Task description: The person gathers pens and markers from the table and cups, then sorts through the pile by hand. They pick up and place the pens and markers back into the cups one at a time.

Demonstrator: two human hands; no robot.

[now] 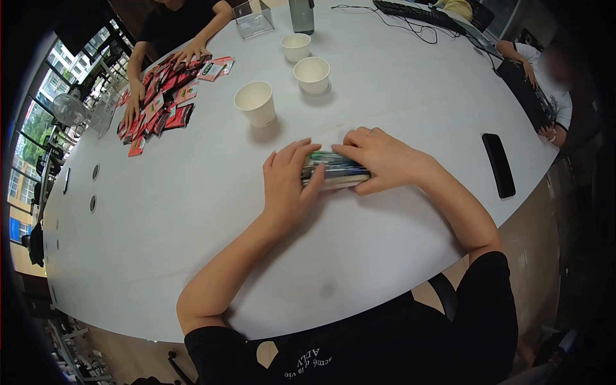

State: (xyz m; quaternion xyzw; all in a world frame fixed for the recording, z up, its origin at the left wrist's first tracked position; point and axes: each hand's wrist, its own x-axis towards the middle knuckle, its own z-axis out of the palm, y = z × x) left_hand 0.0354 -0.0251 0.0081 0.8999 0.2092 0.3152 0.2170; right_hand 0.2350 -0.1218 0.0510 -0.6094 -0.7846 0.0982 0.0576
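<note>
A bundle of pens point(336, 169), with green, blue and pale barrels, lies sideways low over the white table in front of me. My left hand point(287, 176) is closed around its left end, the thumb along the near side. On the other end, my right hand point(390, 157) grips with the thumb below and the fingers over the top; a ring shows on one finger. Both palms hide the ends of the pens. Beyond my hands stand three white paper cups: a near one point(255, 106), a middle one point(312, 77) and a far one point(296, 48).
Red packets point(163, 96) are heaped at the far left under another person's hands point(135, 106). A black phone point(498, 165) lies at the right edge. At the back are a grey bottle point(301, 16), a clear stand point(253, 22), a keyboard point(417, 14) and cables. Another person sits at right.
</note>
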